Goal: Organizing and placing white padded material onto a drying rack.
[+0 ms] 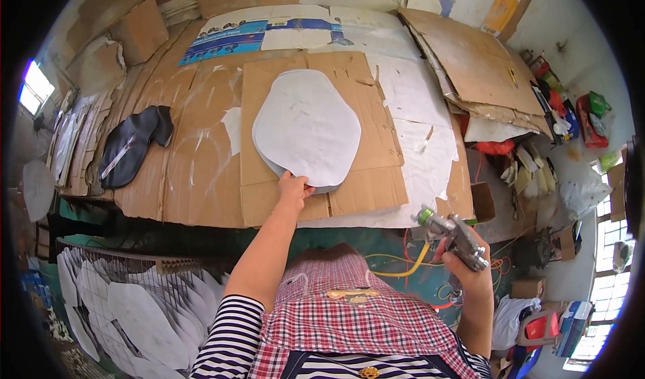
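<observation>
A white, rounded panel with a bulging outline lies on a cardboard sheet on the work table. Grey shows under its near edge. That near edge is pinched by my left hand, thumb and fingers closed. My right hand is wrapped round a metal spray gun with a green ring, held up past the table's front edge at the right. A yellow hose runs close by it.
A black curved piece lies at the table's left. Stacked cardboard covers the right rear. Below the table's left front, a wire rack holds several white panels. Coloured hoses hang at the right.
</observation>
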`<control>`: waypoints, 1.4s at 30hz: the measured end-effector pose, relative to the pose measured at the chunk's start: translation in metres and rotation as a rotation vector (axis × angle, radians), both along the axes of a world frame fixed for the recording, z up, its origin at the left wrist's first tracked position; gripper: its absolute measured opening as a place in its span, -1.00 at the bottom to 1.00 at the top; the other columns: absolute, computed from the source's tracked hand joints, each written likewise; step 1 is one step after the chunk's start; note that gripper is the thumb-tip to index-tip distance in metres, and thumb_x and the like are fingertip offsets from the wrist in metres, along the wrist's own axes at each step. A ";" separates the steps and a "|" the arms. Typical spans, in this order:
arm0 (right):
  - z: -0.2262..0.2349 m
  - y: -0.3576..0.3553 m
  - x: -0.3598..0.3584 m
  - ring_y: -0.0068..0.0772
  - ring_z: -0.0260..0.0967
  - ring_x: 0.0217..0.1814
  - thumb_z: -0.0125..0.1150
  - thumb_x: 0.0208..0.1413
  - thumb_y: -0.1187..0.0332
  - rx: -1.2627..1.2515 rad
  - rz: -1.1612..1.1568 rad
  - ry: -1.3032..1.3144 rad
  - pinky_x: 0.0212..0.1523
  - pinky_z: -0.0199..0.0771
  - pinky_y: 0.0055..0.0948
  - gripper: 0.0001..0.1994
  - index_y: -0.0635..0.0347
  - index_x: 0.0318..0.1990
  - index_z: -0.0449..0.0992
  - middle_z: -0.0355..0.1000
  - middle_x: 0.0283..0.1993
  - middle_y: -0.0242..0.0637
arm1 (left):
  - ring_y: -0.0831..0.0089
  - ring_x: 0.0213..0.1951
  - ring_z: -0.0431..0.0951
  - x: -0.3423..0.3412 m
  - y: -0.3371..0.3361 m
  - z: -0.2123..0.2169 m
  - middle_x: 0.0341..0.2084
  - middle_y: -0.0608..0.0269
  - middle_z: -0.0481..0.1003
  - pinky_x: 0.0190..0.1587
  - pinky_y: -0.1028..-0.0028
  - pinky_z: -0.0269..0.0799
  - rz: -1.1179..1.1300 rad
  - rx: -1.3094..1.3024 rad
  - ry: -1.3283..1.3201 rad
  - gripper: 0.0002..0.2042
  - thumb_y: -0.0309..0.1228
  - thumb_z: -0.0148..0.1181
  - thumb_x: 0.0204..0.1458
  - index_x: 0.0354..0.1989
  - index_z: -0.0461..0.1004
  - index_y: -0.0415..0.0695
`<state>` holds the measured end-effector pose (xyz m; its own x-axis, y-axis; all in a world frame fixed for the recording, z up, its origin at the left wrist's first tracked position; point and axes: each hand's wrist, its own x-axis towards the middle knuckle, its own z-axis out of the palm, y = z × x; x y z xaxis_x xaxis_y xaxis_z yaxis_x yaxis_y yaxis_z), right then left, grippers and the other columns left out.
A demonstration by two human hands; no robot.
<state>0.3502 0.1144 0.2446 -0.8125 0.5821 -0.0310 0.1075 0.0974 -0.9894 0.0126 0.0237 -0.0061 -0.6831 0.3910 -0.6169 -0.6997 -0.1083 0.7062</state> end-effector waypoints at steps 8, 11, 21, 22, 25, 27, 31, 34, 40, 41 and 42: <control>0.006 -0.002 0.011 -0.51 0.43 -0.32 0.28 -0.07 0.49 0.074 -0.099 -0.063 -0.25 0.49 -0.52 -0.49 0.41 0.09 0.32 0.44 -0.34 -0.29 | 0.29 -0.26 0.50 0.006 -0.007 0.027 -0.15 0.08 0.41 -0.31 0.32 0.52 0.000 0.156 0.071 -0.54 -0.68 0.00 -0.07 0.08 0.22 -0.17; 0.005 -0.008 0.006 -0.53 0.41 -0.31 0.31 -0.08 0.44 0.046 -0.106 -0.063 -0.26 0.44 -0.55 -0.48 0.40 0.08 0.33 0.45 -0.33 -0.29 | 0.29 -0.26 0.51 0.008 -0.014 0.045 -0.18 0.10 0.42 -0.32 0.33 0.53 0.036 0.318 0.137 -0.55 -0.67 0.02 -0.08 0.06 0.22 -0.20; -0.009 0.003 -0.022 -0.45 0.40 -0.21 0.35 -0.09 0.36 0.003 0.137 -0.042 -0.09 0.38 -0.44 -0.58 0.36 -0.07 0.41 0.44 -0.27 -0.29 | 0.32 -0.11 0.50 0.055 -0.132 0.174 -0.08 0.18 0.44 -0.09 0.26 0.48 0.220 0.729 0.084 -0.63 -0.57 0.00 -0.02 0.03 0.28 -0.16; -0.006 0.000 -0.022 -0.43 0.40 -0.21 0.34 -0.09 0.36 -0.020 0.162 -0.047 -0.10 0.39 -0.42 -0.58 0.36 -0.06 0.41 0.44 -0.26 -0.28 | 0.31 -0.07 0.49 0.065 -0.145 0.185 -0.06 0.16 0.44 -0.03 0.28 0.45 0.217 0.784 0.059 -0.61 -0.55 -0.01 -0.01 0.06 0.27 -0.20; 0.005 -0.011 -0.026 -0.38 0.40 -0.23 0.30 -0.07 0.38 -0.071 0.256 -0.056 -0.12 0.40 -0.39 -0.57 0.38 -0.03 0.38 0.43 -0.28 -0.24 | 0.28 -0.04 0.50 0.095 -0.193 0.224 -0.05 0.11 0.45 0.04 0.28 0.42 0.296 0.841 0.058 -0.58 -0.54 -0.03 0.00 0.11 0.25 -0.26; 0.020 0.004 -0.034 -0.35 0.40 -0.25 0.26 -0.06 0.40 -0.065 0.316 -0.056 -0.14 0.39 -0.37 -0.56 0.41 -0.01 0.35 0.42 -0.29 -0.21 | 0.27 -0.05 0.51 0.121 -0.200 0.255 -0.06 0.08 0.46 0.05 0.26 0.41 0.370 0.875 0.079 -0.57 -0.55 -0.05 0.00 0.12 0.24 -0.28; 0.050 -0.015 -0.044 -0.39 0.40 -0.22 0.27 -0.01 0.41 -0.040 0.459 -0.045 -0.12 0.41 -0.39 -0.60 0.38 -0.02 0.37 0.43 -0.24 -0.22 | 0.28 -0.11 0.52 0.160 -0.258 0.318 -0.14 0.17 0.47 -0.03 0.20 0.45 0.496 0.945 0.243 -0.64 -0.54 -0.04 0.01 0.04 0.29 -0.18; 0.062 -0.030 -0.050 -0.40 0.39 -0.20 0.24 0.00 0.43 -0.079 0.566 -0.073 -0.09 0.39 -0.39 -0.62 0.38 -0.02 0.38 0.42 -0.23 -0.22 | 0.27 -0.11 0.52 0.188 -0.296 0.367 -0.12 0.14 0.47 -0.03 0.22 0.45 0.631 0.966 0.348 -0.62 -0.55 -0.06 0.02 0.08 0.25 -0.23; 0.064 -0.078 -0.080 -0.39 0.40 -0.21 0.18 0.01 0.50 -0.106 0.719 -0.064 -0.09 0.40 -0.40 -0.68 0.38 -0.06 0.40 0.43 -0.24 -0.21 | 0.18 -0.15 0.54 0.202 -0.384 0.412 -0.20 0.02 0.50 -0.04 0.24 0.47 0.752 0.930 0.637 -0.74 -0.53 -0.08 0.05 -0.07 0.33 -0.31; 0.063 -0.084 -0.085 -0.39 0.40 -0.21 0.18 0.01 0.50 -0.107 0.730 -0.058 -0.09 0.40 -0.40 -0.68 0.38 -0.06 0.40 0.43 -0.24 -0.21 | 0.17 -0.15 0.54 0.200 -0.401 0.415 -0.20 0.00 0.50 -0.04 0.25 0.48 0.741 0.926 0.681 -0.75 -0.53 -0.08 0.04 -0.10 0.34 -0.33; 0.060 -0.091 -0.089 -0.42 0.38 -0.20 0.20 0.00 0.50 -0.126 0.751 -0.084 -0.09 0.38 -0.43 -0.63 0.37 0.00 0.35 0.43 -0.23 -0.24 | 0.14 -0.15 0.54 0.196 -0.417 0.417 -0.20 -0.03 0.50 -0.03 0.25 0.47 0.756 0.928 0.711 -0.76 -0.54 -0.08 0.04 -0.13 0.35 -0.37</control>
<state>0.2610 0.0238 0.3047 -0.9807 -0.1370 -0.1395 0.1322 0.0609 -0.9893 0.2085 -0.3934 0.4105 -0.9641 -0.1385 0.2264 0.2123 -0.9144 0.3446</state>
